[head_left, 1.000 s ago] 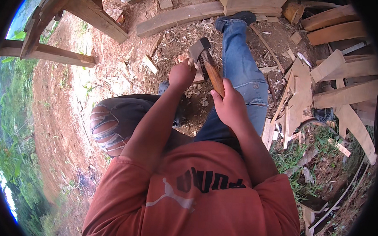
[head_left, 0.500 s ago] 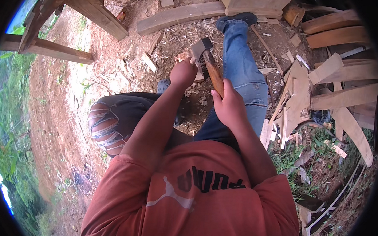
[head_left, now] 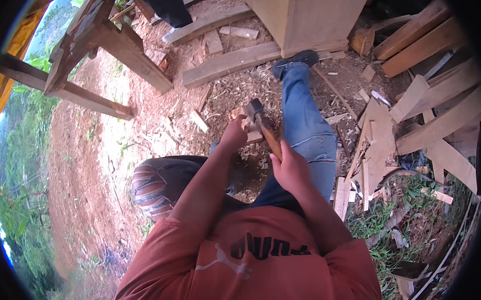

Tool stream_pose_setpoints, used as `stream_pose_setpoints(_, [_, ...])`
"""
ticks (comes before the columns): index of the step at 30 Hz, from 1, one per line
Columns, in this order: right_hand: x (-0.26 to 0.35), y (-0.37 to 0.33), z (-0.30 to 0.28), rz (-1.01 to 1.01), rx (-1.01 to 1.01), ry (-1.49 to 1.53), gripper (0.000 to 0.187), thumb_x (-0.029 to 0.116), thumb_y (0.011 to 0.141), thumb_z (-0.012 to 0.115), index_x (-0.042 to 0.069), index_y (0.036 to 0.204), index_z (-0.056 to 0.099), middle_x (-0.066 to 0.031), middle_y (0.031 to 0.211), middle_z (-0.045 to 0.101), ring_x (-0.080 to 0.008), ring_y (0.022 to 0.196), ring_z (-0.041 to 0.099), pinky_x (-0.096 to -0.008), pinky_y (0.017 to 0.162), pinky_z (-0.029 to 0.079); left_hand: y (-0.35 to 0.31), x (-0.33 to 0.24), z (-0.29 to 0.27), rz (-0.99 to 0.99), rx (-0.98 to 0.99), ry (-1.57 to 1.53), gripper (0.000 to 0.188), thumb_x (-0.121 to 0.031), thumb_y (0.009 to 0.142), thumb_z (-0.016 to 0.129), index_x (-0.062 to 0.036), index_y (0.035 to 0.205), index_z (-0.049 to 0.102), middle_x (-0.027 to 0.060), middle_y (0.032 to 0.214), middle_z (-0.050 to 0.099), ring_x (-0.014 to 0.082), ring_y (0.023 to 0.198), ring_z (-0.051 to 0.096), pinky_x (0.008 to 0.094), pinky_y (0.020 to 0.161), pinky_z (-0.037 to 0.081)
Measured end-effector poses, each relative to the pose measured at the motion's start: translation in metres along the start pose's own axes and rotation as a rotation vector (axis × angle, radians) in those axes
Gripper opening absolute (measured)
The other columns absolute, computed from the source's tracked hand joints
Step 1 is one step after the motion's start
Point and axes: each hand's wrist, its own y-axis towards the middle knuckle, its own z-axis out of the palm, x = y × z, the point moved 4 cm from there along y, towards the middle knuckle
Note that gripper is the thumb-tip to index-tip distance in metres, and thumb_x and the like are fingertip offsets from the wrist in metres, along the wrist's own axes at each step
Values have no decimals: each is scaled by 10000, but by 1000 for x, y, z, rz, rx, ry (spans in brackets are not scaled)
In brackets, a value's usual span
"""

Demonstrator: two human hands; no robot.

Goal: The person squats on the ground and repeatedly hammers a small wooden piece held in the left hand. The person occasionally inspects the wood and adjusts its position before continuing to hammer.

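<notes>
My right hand (head_left: 290,167) is wrapped round the wooden handle (head_left: 271,142) of a hatchet. The hatchet's dark metal head (head_left: 254,108) points away from me, close beside the fingertips of my left hand (head_left: 233,134). Those left fingers are pinched on a small pale piece of wood (head_left: 245,123), partly hidden by the hand. Just under the blade and the piece lies a wooden block (head_left: 255,135) on the ground, between my legs. Whether the blade touches the piece I cannot tell.
My outstretched leg (head_left: 309,118) reaches to a tall wooden box (head_left: 318,24). Curved beams (head_left: 231,64) lie ahead, with wood chips around. Cut boards (head_left: 440,132) pile up on the right. A timber frame (head_left: 116,51) stands at left, near another person's leg (head_left: 163,4).
The view has tilted upward, so everything sits lower in the picture. Another person's leg has come into view at the far left. Both hands keep their holds.
</notes>
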Motion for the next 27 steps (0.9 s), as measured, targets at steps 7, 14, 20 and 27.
stream_pose_setpoints(7, [-14, -13, -13, -29, -19, -31, 379, 249, 1008, 701, 66, 1305, 554, -224, 1014, 730, -470, 949, 714, -571, 797, 565, 14, 61, 38, -943, 355, -1139, 512, -223, 1056, 658, -72, 1496, 445, 248, 1301, 629, 368, 1210, 674, 578, 1061, 571])
stream_pose_setpoints(14, [6, -27, -9, -112, 140, -77, 399, 278, 1004, 705, 66, 1316, 576, -211, 1022, 749, -462, 965, 724, -568, 818, 571, -2, 94, 35, -148, 385, -190, 397, -277, 1003, 731, -77, 1337, 658, 126, 1132, 748, 280, 1144, 711, 421, 955, 606])
stream_pose_setpoints(20, [-7, -38, -9, -132, 122, -5, 441, 296, 978, 744, 63, 1322, 597, -235, 1010, 746, -477, 964, 720, -571, 824, 571, 6, 72, 3, 110, 390, -270, 277, -235, 1002, 729, -78, 1230, 717, 147, 1039, 771, 273, 918, 739, 399, 826, 621])
stream_pose_setpoints(27, [-17, -28, -45, -63, -43, 475, 445, 210, 988, 750, -1, 1346, 590, -240, 949, 736, -463, 855, 734, -488, 720, 561, 39, 28, -61, 129, 330, -1083, 232, -86, 1054, 653, 5, 1267, 647, 132, 1196, 724, 264, 1117, 705, 371, 991, 576])
